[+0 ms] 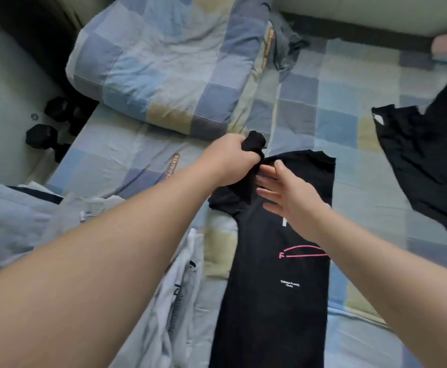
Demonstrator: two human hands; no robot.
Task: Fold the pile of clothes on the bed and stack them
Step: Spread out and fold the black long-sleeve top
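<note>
Down the middle of the bed (336, 123) lies a black T-shirt (270, 301), stretched lengthwise toward the person, print side up, with a pink line drawing and small white lettering showing. Its right edge runs straight, while a sleeve bulges out on the left near the top. At the far left corner of the shirt, by the shoulder, the left hand (233, 160) has its grip closed tight round a bunch of the black cloth; a knot of fabric sticks out beyond the fist and that corner is lifted off the sheet. Just beside it, over the upper chest of the shirt, the right hand (288, 192) is slack, fingers straight and spread, palm toward the cloth, holding nothing; whether it touches the fabric I cannot tell.

Off to the right, well apart from the shirt, a second black garment (429, 166) lies spread loosely on the checked sheet. On the left, under the left forearm, sits a rumpled heap of pale grey clothes (18, 216), and a white garment with a dark zip (182, 288) lies just beside the shirt's left edge. Beyond the hands, a checked duvet (164, 62) is bundled thick across the head of the bed, with a grey-blue cloth (288, 43) crumpled at its right end. Dark dumbbells (42, 136) rest on the floor left of the bed.
</note>
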